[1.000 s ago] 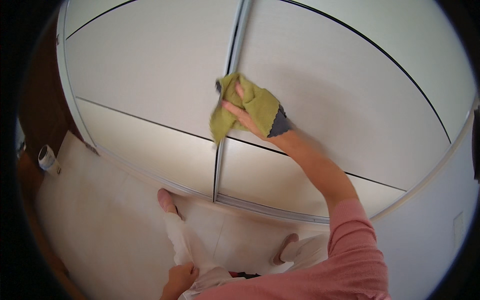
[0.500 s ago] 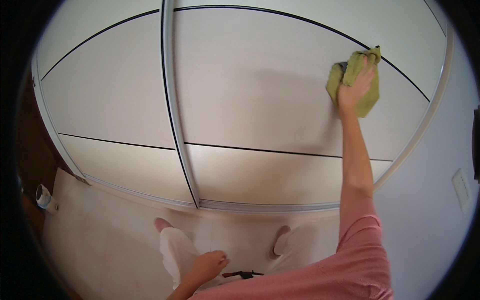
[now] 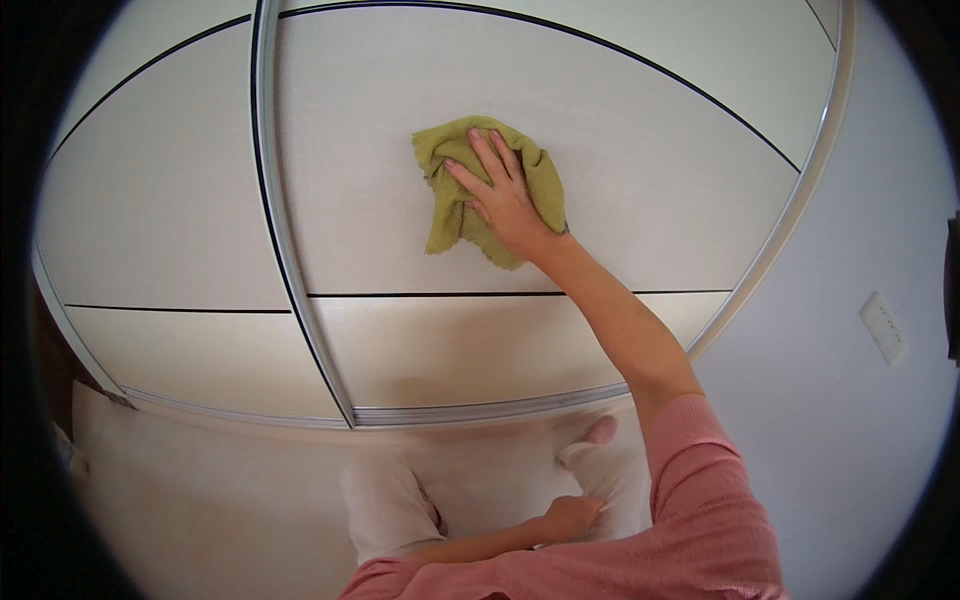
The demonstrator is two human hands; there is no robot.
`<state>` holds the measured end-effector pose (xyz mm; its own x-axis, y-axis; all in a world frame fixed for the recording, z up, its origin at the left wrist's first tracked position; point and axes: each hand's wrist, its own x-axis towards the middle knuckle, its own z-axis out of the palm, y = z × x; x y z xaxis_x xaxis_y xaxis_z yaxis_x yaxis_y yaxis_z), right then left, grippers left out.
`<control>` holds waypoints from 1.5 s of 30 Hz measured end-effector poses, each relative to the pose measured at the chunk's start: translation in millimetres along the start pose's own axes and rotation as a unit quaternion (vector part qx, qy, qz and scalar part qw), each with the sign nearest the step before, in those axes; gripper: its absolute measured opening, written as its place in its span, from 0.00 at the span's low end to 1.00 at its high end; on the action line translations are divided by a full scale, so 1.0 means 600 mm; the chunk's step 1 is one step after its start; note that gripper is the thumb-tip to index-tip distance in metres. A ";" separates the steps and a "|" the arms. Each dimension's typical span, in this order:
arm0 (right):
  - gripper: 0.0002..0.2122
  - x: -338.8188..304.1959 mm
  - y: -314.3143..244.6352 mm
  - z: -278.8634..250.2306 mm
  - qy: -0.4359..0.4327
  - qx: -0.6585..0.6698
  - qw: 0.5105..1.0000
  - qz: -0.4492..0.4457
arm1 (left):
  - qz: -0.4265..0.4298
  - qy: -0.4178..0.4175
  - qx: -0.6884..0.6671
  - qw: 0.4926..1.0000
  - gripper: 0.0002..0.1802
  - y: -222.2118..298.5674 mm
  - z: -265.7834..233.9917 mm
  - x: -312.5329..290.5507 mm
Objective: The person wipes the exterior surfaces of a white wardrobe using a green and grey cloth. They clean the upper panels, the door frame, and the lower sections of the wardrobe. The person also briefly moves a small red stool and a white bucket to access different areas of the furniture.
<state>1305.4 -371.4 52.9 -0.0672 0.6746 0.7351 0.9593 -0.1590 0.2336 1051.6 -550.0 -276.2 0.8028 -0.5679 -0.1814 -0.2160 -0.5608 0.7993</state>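
An olive-green cleaning cloth (image 3: 445, 225) is spread and rumpled against the pale panel of a sliding wardrobe door (image 3: 640, 190). My right hand (image 3: 508, 200) presses the cloth to that panel, fingers fanned over its folds and arm stretched out ahead. Part of the cloth sticks out beyond the fingertips and on both sides of the hand. Low down, in front of my body, my left hand (image 3: 573, 518) is loosely curled beside my right thigh, and nothing shows in it.
A metal upright (image 3: 270, 170) divides the two door panels, which carry thin black strips. Along the bottom runs a metal floor track (image 3: 480, 408). The right wall bears a white socket plate (image 3: 883, 328). My light trousers and one foot show below on the pale floor.
My right hand has moved left across the door panel with the cloth, which is now more spread out. My left hand has shifted right, across my body. The view has shifted too.
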 end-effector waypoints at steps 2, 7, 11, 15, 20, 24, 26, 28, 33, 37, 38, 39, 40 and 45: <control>0.33 0.000 0.015 -0.016 -0.030 -0.030 0.999 -0.015 | 0.013 -0.081 0.018 0.997 0.20 -0.008 0.013 0.011; 0.32 -0.012 0.093 -0.079 0.035 -0.088 0.995 0.008 | 0.036 -0.197 0.007 0.980 0.20 -0.025 0.028 0.002; 0.26 0.026 0.134 -0.148 0.264 -0.245 0.917 0.172 | 0.036 -0.220 -0.030 0.974 0.20 -0.033 0.018 -0.016; 0.27 0.048 0.122 -0.125 0.167 -0.283 0.942 0.064 | -0.007 -0.188 -0.078 0.979 0.21 -0.054 -0.023 -0.049; 0.28 0.005 0.206 -0.211 0.071 -0.164 0.973 -0.148 | -0.014 0.123 0.096 0.988 0.17 -0.123 -0.173 -0.141; 0.24 -0.075 0.339 -0.300 0.190 -0.269 0.943 -0.045 | -0.182 0.326 0.287 0.882 0.12 -0.159 -0.307 -0.274; 0.22 -0.138 0.381 -0.363 0.239 -0.361 0.899 0.062 | -0.251 0.422 0.285 0.823 0.11 -0.183 -0.303 -0.319; 0.21 -0.233 0.479 -0.395 0.315 -0.411 0.844 0.141 | -0.282 0.528 0.119 0.792 0.11 -0.253 -0.255 -0.326; 0.20 -0.384 0.518 -0.360 0.376 -0.227 0.745 0.502 | -0.238 0.516 0.156 0.808 0.13 -0.260 -0.273 -0.297; 0.10 -0.352 0.515 -0.267 0.327 -0.348 0.823 0.309 | -0.236 0.462 0.248 0.818 0.14 -0.251 -0.301 -0.260; 0.11 -0.255 0.424 -0.244 0.400 -0.208 0.875 0.175 | -0.258 0.462 0.253 0.810 0.14 -0.241 -0.295 -0.279; 0.15 -0.250 0.410 -0.246 0.317 -0.297 0.896 0.091 | -0.253 0.459 0.254 0.813 0.14 -0.241 -0.299 -0.263; 0.27 -0.235 0.382 -0.241 0.312 -0.270 0.907 0.085 | -0.252 0.458 0.255 0.814 0.13 -0.240 -0.300 -0.249; 0.26 -0.213 0.448 -0.346 0.247 -0.291 0.921 -0.074 | -0.297 0.393 0.251 0.833 0.14 -0.233 -0.314 -0.203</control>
<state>1514.6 -650.0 154.0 -0.4397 0.3322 0.8345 0.6300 -0.5481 0.5501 1088.5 -288.9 -257.8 0.9246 0.3583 0.1294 0.3016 -0.8960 0.3258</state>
